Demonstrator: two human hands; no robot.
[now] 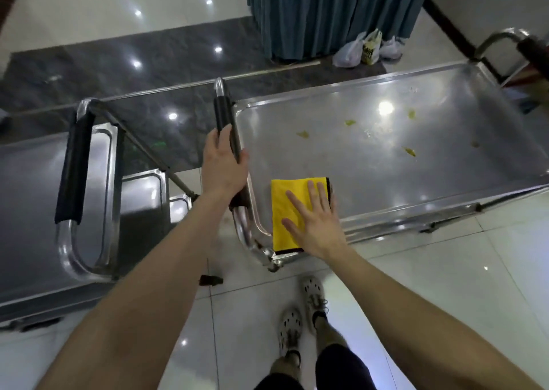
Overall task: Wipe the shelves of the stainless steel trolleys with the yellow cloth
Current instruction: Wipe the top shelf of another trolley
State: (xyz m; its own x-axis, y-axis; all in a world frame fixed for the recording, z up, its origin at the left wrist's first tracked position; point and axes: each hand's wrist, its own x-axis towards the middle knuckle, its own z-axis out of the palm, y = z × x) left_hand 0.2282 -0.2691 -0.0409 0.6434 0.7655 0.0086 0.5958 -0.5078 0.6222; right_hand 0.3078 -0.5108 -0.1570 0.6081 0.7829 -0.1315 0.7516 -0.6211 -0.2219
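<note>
View from a head-worn camera looking down at a person's 2 bare arms and 2 stainless steel trolleys parked side by side on a glossy tiled floor. The left hand wraps its fingers and thumb round the black-sleeved handle at the near end of the right-hand trolley, most likely to hold it steady so it does not roll away under the wiping. The right hand lies flat, fingers straight and spread a little apart, pressing down on the yellow cloth. The cloth is folded into a neat rectangle with a dark edge and sits in the near left corner of that trolley's top shelf, just beside the handle; a flat palm gives broad, even pressure for wiping. Farther along the same shelf, well apart from the cloth, are 4 or so small yellowish-green smears and some faint specks, so this shelf looks barely started. The left-hand trolley stands beside it, with its own sleeved handle and lower shelves showing; neither hand touches it. Beyond the trolleys hangs a blue-grey curtain with a few plastic bags at its foot. The person's pale perforated shoes show at the bottom.
</note>
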